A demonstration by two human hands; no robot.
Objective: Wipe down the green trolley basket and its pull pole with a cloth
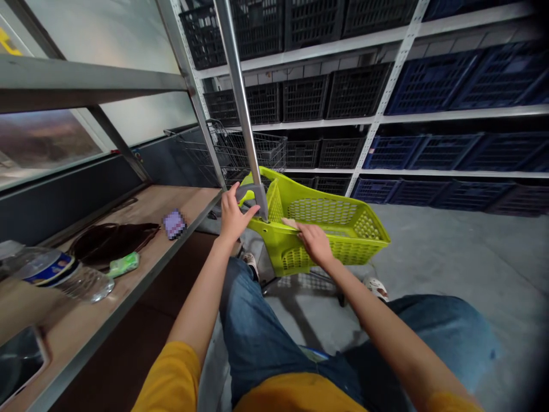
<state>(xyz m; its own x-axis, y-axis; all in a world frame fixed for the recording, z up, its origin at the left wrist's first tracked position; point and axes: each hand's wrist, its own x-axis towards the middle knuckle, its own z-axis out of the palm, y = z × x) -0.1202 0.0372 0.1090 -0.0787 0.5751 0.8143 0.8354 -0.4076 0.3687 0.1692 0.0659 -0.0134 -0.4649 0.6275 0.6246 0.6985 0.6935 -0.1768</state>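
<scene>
In front of me stands a lime-green plastic shopping cart [338,203] with perforated sides. A grey handle piece [259,200] is at its left end, beside a tall metal pole. My left hand [234,216] grips this handle piece, with the fingers over its outer side and the thumb stretched toward the pole. At the cart's near rim is my right hand [316,242], its fingers closed on a small pale beige piece [290,223]. Most of that piece is hidden by the fingers, and I cannot tell its material.
On the left, a wooden shelf [193,200] holds a water bottle [64,274], a dark brown bag [111,240], a green packet [124,264] and a phone [21,363]. A wire cart [266,150] stands behind. Racks of black crates [304,98] and blue crates [433,80] line the back.
</scene>
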